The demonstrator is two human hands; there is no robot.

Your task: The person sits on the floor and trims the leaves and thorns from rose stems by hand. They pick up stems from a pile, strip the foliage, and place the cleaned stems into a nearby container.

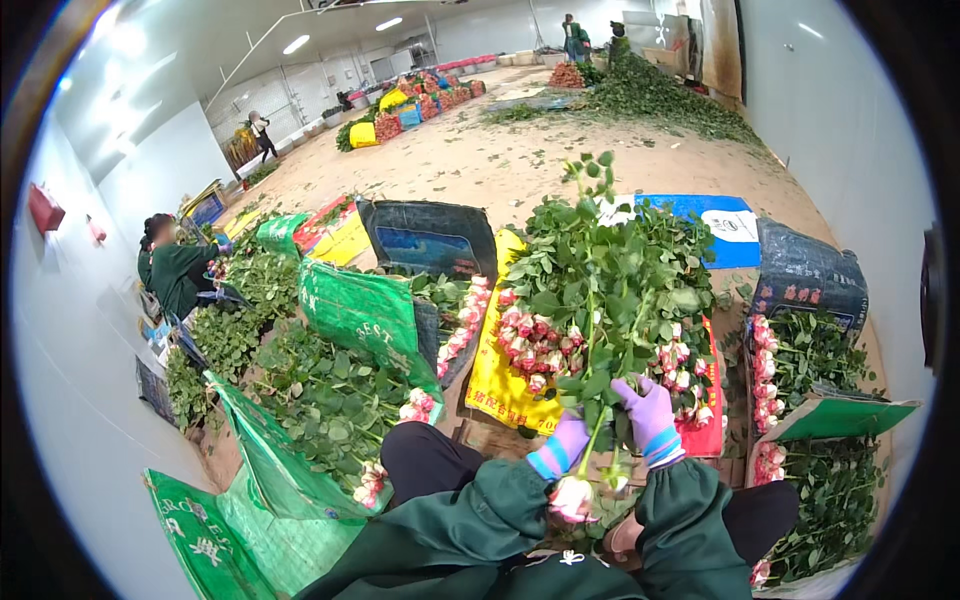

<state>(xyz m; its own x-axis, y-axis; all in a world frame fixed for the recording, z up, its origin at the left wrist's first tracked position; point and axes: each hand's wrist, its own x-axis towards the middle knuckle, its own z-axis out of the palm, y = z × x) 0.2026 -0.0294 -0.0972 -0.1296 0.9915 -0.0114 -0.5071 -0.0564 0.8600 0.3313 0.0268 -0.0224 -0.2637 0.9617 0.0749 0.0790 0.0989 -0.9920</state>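
My left hand (566,444), in a purple glove with a striped cuff, is around the stem of a rose. Its pink-and-white bloom (573,500) hangs toward me, and the leafy stem points away. To its right, my right hand (649,412), gloved alike, has bent fingers among the leaves; whether they grip a stem is hidden. A smaller pale rose head (616,478) hangs below that hand. Beyond both hands lies a pile of leafy roses, with pink-white blooms (534,341) on a yellow sack (491,375) and more blooms (679,367) over a red sack (697,439).
Green sacks (364,322) with roses lie at left. Dark sacking (814,274) and a green flap (847,418) cover bundles at right. A seated co-worker (176,262) is far left; other people (574,37) stand behind. Leaf heaps (660,97) and stacked bundles (427,97) lie farther off.
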